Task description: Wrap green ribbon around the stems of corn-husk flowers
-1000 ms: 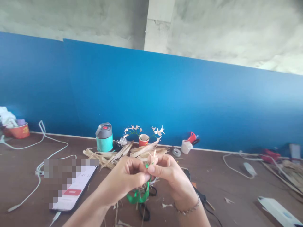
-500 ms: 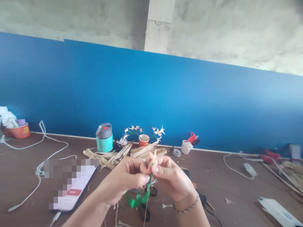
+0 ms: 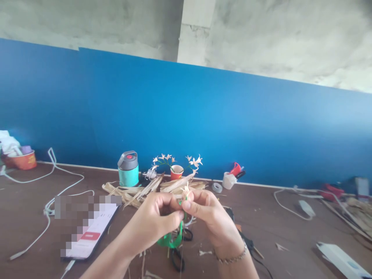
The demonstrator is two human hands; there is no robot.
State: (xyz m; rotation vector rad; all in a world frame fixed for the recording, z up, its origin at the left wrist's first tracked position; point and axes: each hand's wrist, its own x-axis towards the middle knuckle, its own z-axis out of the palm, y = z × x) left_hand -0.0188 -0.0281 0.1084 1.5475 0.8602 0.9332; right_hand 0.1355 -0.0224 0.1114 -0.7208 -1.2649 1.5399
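Note:
In the middle of the view, a small cream flower (image 3: 186, 190), with petals like dried husk, points upward. My right hand (image 3: 213, 215) pinches it just below the petals between thumb and fingers. Close beside it, my left hand (image 3: 157, 217) is closed on a green tape (image 3: 173, 241), which runs up to the flower's base and hangs in a loop below. A thin wire-like strand drops beneath the hands. Black-handled scissors (image 3: 178, 260) lie under them, partly covered by the tape.
Dried husks (image 3: 180, 184) lie behind my hands, near a red paper cup (image 3: 176, 173) with finished flowers and a teal flask (image 3: 128, 174). A phone (image 3: 93, 232) is at left, a grey tape roll (image 3: 216, 188) and a white cup (image 3: 229, 180) at right.
The flower has shifted slightly left and turned, its petals now more spread to view. My right fingers moved left with it, and the tape loop swung a little.

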